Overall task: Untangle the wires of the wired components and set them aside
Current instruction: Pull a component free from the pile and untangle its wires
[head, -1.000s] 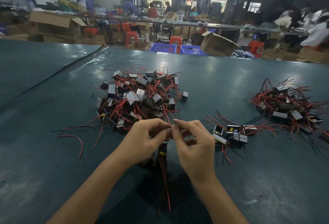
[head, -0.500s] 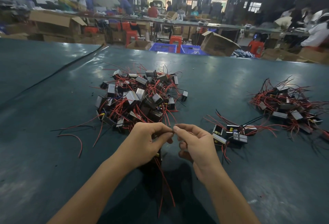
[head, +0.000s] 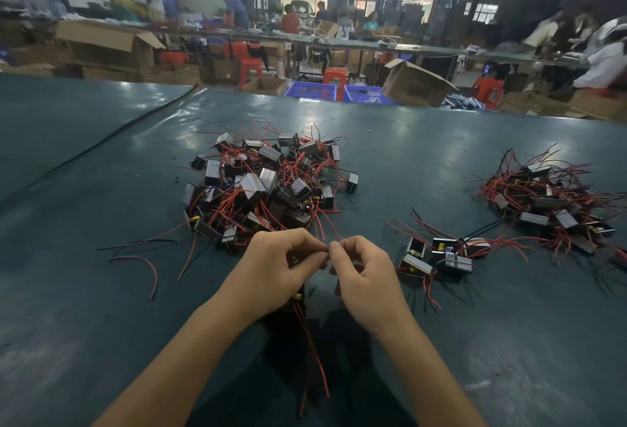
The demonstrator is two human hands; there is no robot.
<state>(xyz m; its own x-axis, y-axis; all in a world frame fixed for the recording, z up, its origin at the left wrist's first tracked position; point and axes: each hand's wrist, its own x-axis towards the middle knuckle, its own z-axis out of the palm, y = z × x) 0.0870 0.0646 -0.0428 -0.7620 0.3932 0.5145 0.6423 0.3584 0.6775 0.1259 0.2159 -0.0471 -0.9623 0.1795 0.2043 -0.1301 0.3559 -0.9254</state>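
A tangled heap of small black-and-silver wired components [head: 268, 182] with red and black leads lies mid-table. Just in front of it my left hand [head: 274, 270] and my right hand [head: 366, 274] meet fingertip to fingertip, both pinching thin wire ends. A component [head: 298, 296] hangs under my left palm, mostly hidden, and its red wires [head: 314, 352] trail down toward me. To the right sits a small group of components [head: 437, 257], and farther right a bigger pile [head: 549, 202].
The dark green table [head: 101, 307] runs wide on all sides. Loose red and black wires [head: 146, 260] lie at the left of the heap. Beyond the far edge stand cardboard boxes [head: 414, 83], blue crates [head: 312, 90], red stools and people at benches.
Both hands stay together at the same spot, working the wire ends. The hanging red wires have swung slightly, and the component shows again under my left palm.
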